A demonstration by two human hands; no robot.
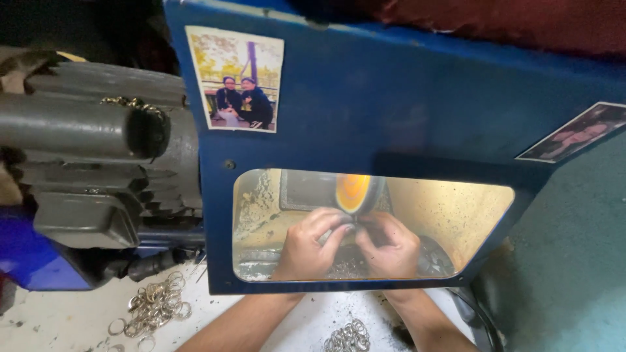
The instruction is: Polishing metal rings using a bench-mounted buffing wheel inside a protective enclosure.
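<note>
Blue guard panel (404,98) with window (456,215) stands between you and work; two photos stuck on it. Grey motor (98,163) at left. Loose metal rings (153,306) heaped on bench (59,319), smaller pile (349,336) between your forearms. Your left hand (310,244) and right hand (391,244) reach under panel, fingers (339,228) pinched together on small piece, too small to identify, held at orange wheel (355,192).

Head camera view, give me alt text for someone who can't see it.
Seen through the window of a blue guard panel, a person's left hand and right hand press something small, hidden by the fingers, against a spinning orange-centred wheel. Piles of metal rings lie on the bench, beside a grey motor.
</note>
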